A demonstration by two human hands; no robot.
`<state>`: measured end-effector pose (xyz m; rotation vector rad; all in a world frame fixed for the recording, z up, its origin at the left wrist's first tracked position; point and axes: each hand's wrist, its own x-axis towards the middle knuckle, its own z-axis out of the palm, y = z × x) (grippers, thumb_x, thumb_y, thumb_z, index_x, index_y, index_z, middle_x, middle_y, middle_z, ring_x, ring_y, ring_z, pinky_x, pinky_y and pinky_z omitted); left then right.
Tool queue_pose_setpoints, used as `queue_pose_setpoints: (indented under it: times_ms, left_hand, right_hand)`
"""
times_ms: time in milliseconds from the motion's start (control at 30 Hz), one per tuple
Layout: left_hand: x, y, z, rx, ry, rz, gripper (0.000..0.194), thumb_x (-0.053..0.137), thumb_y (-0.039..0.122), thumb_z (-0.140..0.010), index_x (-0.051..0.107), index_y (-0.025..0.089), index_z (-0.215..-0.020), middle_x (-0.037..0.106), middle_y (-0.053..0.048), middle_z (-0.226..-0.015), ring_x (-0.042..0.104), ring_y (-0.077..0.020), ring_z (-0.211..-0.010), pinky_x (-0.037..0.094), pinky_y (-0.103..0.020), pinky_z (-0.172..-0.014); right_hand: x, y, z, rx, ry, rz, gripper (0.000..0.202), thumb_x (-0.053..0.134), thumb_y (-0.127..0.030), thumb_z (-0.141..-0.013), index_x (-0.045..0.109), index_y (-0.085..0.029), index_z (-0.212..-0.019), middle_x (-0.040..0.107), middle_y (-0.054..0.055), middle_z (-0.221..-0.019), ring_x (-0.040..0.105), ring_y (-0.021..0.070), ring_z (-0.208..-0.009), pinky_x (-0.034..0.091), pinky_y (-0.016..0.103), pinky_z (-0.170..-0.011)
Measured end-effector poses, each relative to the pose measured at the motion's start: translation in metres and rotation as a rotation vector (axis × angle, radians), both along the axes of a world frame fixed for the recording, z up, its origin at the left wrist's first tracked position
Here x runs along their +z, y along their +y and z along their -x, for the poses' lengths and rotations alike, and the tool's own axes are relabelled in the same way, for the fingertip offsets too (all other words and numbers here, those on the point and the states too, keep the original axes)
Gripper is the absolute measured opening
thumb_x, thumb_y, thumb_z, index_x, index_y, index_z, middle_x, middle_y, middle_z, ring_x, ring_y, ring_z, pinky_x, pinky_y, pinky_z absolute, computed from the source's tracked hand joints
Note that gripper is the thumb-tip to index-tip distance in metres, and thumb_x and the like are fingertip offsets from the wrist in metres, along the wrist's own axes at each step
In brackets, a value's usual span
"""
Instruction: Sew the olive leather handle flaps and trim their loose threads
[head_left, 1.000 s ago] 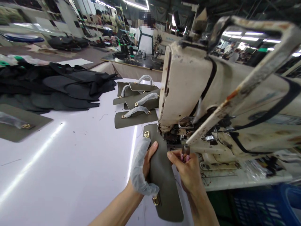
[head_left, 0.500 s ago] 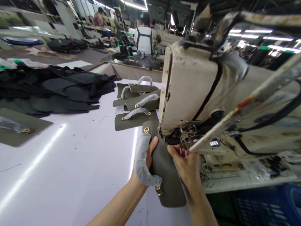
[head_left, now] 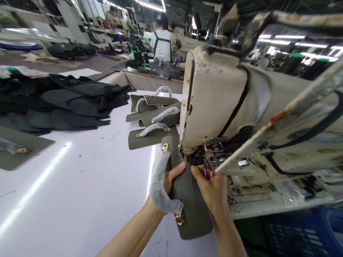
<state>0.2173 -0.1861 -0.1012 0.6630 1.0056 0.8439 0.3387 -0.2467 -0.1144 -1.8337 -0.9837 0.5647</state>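
Note:
An olive-green bag flap (head_left: pixel 191 203) lies under the head of the sewing machine (head_left: pixel 211 92). Its carrying handle (head_left: pixel 159 182) is wrapped in translucent film and joined by gold-coloured fittings. My left hand (head_left: pixel 170 180) reaches in under that handle and grips the flap, thumb on top near the needle area, other fingers mostly hidden. On the flap's right edge rests the thumb of my right hand (head_left: pixel 213 185). Small pink-handled thread snips (head_left: pixel 208 172) are tucked in its curled fingers, blades pointing up toward the machine. The needle itself is hard to make out.
Several similar flaps with wrapped handles (head_left: pixel 155 114) overlap behind the work, and another flap (head_left: pixel 24 146) lies far left. A pile of black pieces (head_left: pixel 61 103) covers the back left. A slanted metal rod (head_left: pixel 268 125) crosses at right, above a blue basket (head_left: pixel 294 228). A person sits beyond.
My left thumb has slid right across the flap, closer to the needle area. The flap's near end has shifted slightly toward me. My right hand stays almost in place, and the view has turned slightly.

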Motion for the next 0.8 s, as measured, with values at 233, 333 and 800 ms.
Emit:
queue_pose_setpoints:
  times_ms: [233, 333, 800]
  left_hand:
    - [-0.002, 0.009, 0.003, -0.052, 0.074, -0.123, 0.049, 0.083, 0.048, -0.061, 0.071, 0.015, -0.095, 0.075, -0.012, -0.087, 0.073, -0.0348, -0.085, 0.063, -0.041, -0.072]
    - [-0.003, 0.013, 0.004, -0.060, 0.127, -0.173, 0.041, 0.082, 0.046, -0.063, 0.072, 0.016, -0.089, 0.075, -0.012, -0.085, 0.073, -0.0332, -0.083, 0.063, -0.040, -0.071]
    - [-0.013, 0.037, 0.009, -0.235, 0.123, -0.202, 0.044, 0.081, 0.040, -0.064, 0.071, 0.015, -0.100, 0.076, -0.011, -0.085, 0.071, -0.0269, -0.069, 0.062, -0.036, -0.061]
  right_hand:
    - [-0.001, 0.004, 0.006, -0.056, -0.013, -0.017, 0.031, 0.065, -0.041, -0.083, 0.071, -0.013, -0.072, 0.063, 0.001, -0.060, 0.053, 0.0145, -0.055, 0.037, 0.025, -0.053]
    - [0.000, 0.005, 0.011, -0.086, -0.006, -0.003, 0.032, 0.066, -0.042, -0.082, 0.072, -0.013, -0.072, 0.061, 0.001, -0.058, 0.051, 0.0141, -0.053, 0.036, 0.025, -0.052]
    - [-0.007, 0.008, 0.026, -0.206, 0.090, -0.034, 0.036, 0.066, -0.046, -0.082, 0.072, -0.011, -0.073, 0.054, -0.001, -0.052, 0.045, 0.0125, -0.050, 0.031, 0.024, -0.048]
